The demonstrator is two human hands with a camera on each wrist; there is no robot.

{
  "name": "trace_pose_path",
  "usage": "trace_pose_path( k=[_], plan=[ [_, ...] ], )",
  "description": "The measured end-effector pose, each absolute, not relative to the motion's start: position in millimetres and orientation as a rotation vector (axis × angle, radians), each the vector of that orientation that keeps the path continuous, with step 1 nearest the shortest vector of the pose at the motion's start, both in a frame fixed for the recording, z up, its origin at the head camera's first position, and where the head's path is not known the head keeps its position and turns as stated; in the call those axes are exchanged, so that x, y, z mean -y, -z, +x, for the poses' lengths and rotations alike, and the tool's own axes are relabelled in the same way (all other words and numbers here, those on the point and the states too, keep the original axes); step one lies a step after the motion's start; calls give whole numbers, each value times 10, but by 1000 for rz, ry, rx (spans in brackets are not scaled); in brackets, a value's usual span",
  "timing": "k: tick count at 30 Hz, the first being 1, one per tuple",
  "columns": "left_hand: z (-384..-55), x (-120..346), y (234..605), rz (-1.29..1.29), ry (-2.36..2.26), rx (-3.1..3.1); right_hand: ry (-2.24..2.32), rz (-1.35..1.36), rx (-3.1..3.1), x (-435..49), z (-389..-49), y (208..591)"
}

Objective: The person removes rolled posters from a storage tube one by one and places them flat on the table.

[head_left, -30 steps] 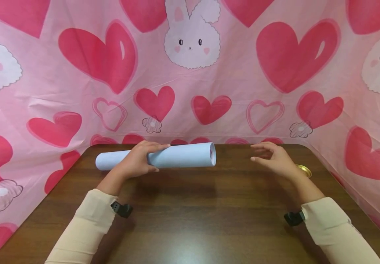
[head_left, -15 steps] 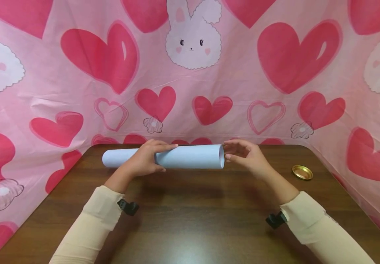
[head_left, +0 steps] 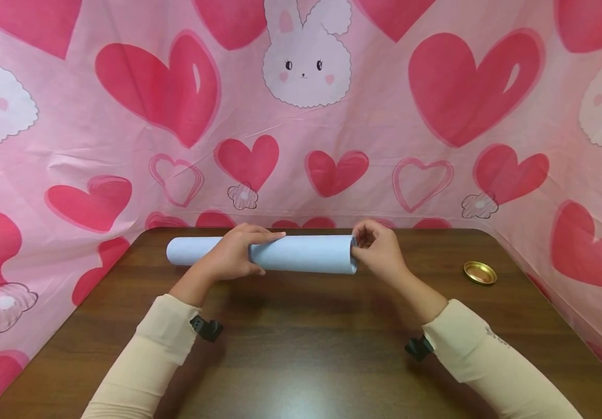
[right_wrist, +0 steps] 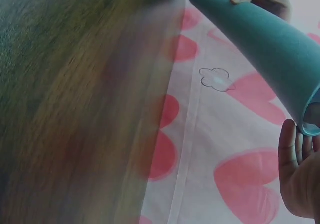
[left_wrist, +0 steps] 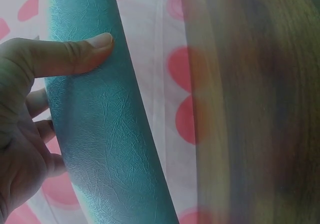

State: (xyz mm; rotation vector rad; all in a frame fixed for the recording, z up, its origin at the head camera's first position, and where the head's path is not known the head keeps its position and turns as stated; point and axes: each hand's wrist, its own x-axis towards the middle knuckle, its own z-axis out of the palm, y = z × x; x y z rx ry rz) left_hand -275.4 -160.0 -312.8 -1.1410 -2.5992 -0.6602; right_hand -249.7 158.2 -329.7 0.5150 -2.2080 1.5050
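A light blue tube (head_left: 303,254) with a finely creased surface is held level above the far part of the table; it looks teal in the wrist views. My left hand (head_left: 234,254) grips it around the middle, thumb (left_wrist: 75,56) across the near side and fingers partly hidden behind. At the tube's open right end, my right hand (head_left: 381,251) pinches the rim. Its thumb reaches into the opening, while the other fingers lie outside the tube (right_wrist: 270,48) in the right wrist view. The tube's inside is mostly hidden.
A round, shallow gold lid (head_left: 480,272) lies on the right side of the brown wooden table (head_left: 301,349). Behind and on both sides hangs a pink cloth (head_left: 332,128) printed with hearts and rabbits.
My right hand has moved left from beside the gold lid to the tube's open end, and its fingers have closed on the rim. My left hand has shifted the tube slightly right.
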Motion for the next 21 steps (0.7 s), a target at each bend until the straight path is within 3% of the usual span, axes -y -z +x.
trace_pose_path(
  k=[13,21],
  plan=[
    [-2740,1625,3128,-1113,637,2606,-1488,465,2096,-1698,-2439,3321],
    [-2736,1794,3140,-1031,611,2644,-1572,389,2109,-2070,-2470,3290]
  ],
)
